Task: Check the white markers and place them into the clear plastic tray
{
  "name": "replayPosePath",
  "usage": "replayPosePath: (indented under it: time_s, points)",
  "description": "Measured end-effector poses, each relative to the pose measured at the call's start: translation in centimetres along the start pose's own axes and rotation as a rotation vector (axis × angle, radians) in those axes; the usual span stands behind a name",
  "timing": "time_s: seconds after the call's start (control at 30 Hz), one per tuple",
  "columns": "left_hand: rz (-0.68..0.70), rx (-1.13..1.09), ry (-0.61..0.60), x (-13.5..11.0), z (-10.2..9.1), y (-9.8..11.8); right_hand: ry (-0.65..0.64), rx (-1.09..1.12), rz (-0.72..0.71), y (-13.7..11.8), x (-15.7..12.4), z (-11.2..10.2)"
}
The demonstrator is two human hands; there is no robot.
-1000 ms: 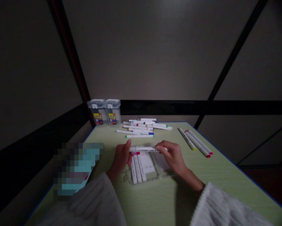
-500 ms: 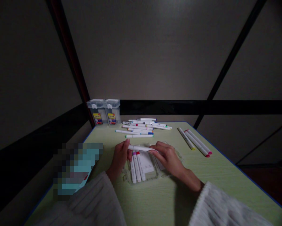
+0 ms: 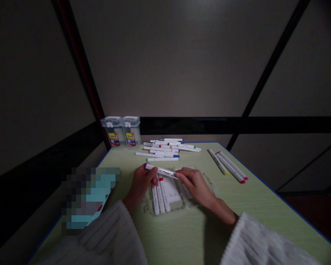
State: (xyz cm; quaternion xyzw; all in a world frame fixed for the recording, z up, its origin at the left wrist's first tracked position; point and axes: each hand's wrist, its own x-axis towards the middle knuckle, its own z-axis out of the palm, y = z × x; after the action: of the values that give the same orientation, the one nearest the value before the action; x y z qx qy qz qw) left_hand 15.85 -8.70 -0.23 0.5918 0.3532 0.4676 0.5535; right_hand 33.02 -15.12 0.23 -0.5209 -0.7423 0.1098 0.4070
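Observation:
A white marker [image 3: 165, 172] with a purple end at its left is held between both hands, tilted slightly down to the right. My left hand [image 3: 142, 184] is closed around its purple-end side, and my right hand [image 3: 197, 184] pinches the other end. Under the hands lies an open clear plastic case [image 3: 179, 208]. Three white markers [image 3: 161, 198] lie side by side in its left half; a red end shows on one, while my left fingers cover the tops of the others. The right half is partly hidden beneath my right hand.
Several loose white markers [image 3: 165, 150] with coloured ends lie in a pile at the back of the table [image 3: 179, 239]. Three more markers [image 3: 232, 167] lie near the right edge. Two clear lidded boxes [image 3: 121, 132] stand at the back left. A blurred-out turquoise item [image 3: 96, 198] lies at the left.
The marker has shifted in my hands: its left end now shows purple past my left fingers, and its right end has tipped down. My left fingers have slid along it to the right.

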Motion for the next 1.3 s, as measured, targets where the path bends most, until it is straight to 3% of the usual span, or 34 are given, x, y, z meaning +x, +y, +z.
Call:
replayPosePath:
  time_s: [0.2, 0.5, 0.77, 1.07, 1.3]
  points:
    - [-0.027, -0.049, -0.063, 0.1, 0.1, -0.1, -0.014, 0.063, 0.034, 0.0, 0.0, 0.1]
    - [0.009, -0.107, -0.045, 0.3, -0.2, -0.7, -0.212, 0.213, -0.005, -0.8, 0.1, -0.1]
    - [0.0, -0.057, -0.027, -0.1, 0.1, 0.3, -0.375, 0.475, 0.115, -0.6, -0.4, 0.4]
    - [0.016, -0.037, -0.065, 0.4, 0.0, -0.5, -0.348, 0.555, 0.17, -0.9, -0.4, 0.5]
    - [0.034, -0.015, -0.067, 0.3, 0.0, -0.6, -0.309, 0.435, 0.166, -1.1, -0.2, 0.7]
